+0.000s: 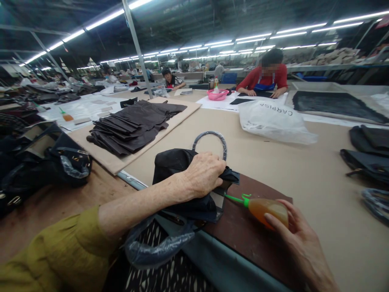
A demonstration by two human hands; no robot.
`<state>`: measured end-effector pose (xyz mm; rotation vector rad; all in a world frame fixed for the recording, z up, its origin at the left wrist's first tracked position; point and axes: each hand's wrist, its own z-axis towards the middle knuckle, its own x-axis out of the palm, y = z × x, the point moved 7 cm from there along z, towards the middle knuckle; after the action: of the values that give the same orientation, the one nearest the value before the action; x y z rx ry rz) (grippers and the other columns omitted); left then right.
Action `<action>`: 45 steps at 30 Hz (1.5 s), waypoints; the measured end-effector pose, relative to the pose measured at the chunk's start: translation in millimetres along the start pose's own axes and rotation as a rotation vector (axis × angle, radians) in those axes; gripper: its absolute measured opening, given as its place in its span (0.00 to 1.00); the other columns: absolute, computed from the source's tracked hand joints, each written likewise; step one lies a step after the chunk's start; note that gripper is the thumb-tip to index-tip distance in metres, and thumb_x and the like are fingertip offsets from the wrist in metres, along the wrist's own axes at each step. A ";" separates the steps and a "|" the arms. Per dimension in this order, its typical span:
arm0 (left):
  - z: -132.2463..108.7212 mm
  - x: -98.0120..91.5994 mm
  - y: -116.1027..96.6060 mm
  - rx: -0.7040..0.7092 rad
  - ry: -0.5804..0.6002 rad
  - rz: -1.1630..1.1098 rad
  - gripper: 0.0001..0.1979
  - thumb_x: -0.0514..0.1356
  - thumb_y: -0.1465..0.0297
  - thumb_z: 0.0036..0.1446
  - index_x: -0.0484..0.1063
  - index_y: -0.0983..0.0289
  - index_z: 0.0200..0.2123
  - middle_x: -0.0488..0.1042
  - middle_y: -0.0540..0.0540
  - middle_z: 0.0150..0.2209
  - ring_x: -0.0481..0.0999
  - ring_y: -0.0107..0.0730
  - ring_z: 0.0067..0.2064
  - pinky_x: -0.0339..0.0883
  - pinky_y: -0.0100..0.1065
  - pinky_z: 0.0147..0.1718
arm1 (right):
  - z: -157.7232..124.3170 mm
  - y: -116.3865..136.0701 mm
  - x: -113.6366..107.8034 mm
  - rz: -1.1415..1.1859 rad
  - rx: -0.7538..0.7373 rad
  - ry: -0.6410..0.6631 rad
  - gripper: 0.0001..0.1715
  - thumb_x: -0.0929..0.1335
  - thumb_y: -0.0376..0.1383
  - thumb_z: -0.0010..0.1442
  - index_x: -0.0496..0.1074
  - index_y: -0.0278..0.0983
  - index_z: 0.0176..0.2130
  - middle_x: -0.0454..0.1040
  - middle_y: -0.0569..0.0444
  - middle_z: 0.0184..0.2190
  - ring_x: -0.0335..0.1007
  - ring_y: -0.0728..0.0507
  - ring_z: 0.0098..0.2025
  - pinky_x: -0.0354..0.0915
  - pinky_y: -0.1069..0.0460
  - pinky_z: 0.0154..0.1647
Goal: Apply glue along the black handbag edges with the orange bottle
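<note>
My left hand (206,172) is closed on the upper edge of a dark handbag (173,162), which lies at the table's near edge. One plastic-wrapped handle (209,134) of the bag arches up behind my knuckles; another wrapped handle (161,247) hangs toward me below. In my right hand (299,231) is a squeeze bottle (269,211) of amber liquid, tilted to the left. Its thin green nozzle reaches the bag's opening near a grey strip; whether the tip touches is unclear. Under the bag and bottle lies a dark brown board (243,239).
A stack of dark brown leather pieces (130,125) lies on a board to the left, beside dark bags (42,162). Across the table are a white plastic bag (273,119), a pink basket (217,94) and a co-worker in red (264,77). More dark bags (367,158) lie right.
</note>
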<state>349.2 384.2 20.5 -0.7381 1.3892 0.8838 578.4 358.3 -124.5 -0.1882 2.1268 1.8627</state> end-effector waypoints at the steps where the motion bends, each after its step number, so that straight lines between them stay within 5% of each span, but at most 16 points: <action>1: -0.1 0.3 -0.1 0.001 -0.001 0.000 0.07 0.59 0.67 0.52 0.69 0.65 0.34 0.73 0.55 0.35 0.71 0.38 0.39 0.65 0.36 0.38 | -1.3 0.3 -0.8 -0.006 0.001 -0.002 0.40 0.72 0.55 0.41 0.65 0.41 0.50 0.73 0.52 0.41 0.70 0.35 0.44 0.66 0.46 0.46; 21: -6.4 -0.8 -4.3 0.014 -0.005 -0.001 0.07 0.58 0.67 0.53 0.68 0.65 0.34 0.73 0.55 0.36 0.69 0.38 0.38 0.64 0.36 0.39 | 9.8 0.7 5.1 0.021 -0.052 0.035 0.40 0.72 0.53 0.44 0.63 0.42 0.52 0.73 0.53 0.42 0.70 0.37 0.43 0.66 0.47 0.45; 39: -17.8 0.2 -11.4 0.031 -0.054 -0.013 0.07 0.59 0.67 0.53 0.67 0.65 0.34 0.71 0.54 0.36 0.68 0.38 0.38 0.63 0.37 0.39 | -2.2 -0.4 -8.8 -0.047 0.007 0.057 0.41 0.74 0.54 0.36 0.68 0.40 0.47 0.77 0.51 0.38 0.72 0.35 0.41 0.72 0.50 0.37; 45: -20.9 -0.1 -12.3 0.033 -0.049 -0.029 0.07 0.59 0.68 0.52 0.67 0.65 0.33 0.72 0.55 0.36 0.68 0.38 0.39 0.63 0.38 0.39 | -2.1 -2.2 -6.3 -0.063 -0.066 0.071 0.38 0.73 0.52 0.44 0.66 0.41 0.52 0.75 0.52 0.42 0.72 0.37 0.42 0.70 0.49 0.41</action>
<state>349.4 360.1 18.5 -0.7061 1.3437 0.8490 584.7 355.3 -124.3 -0.3369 2.0814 1.9176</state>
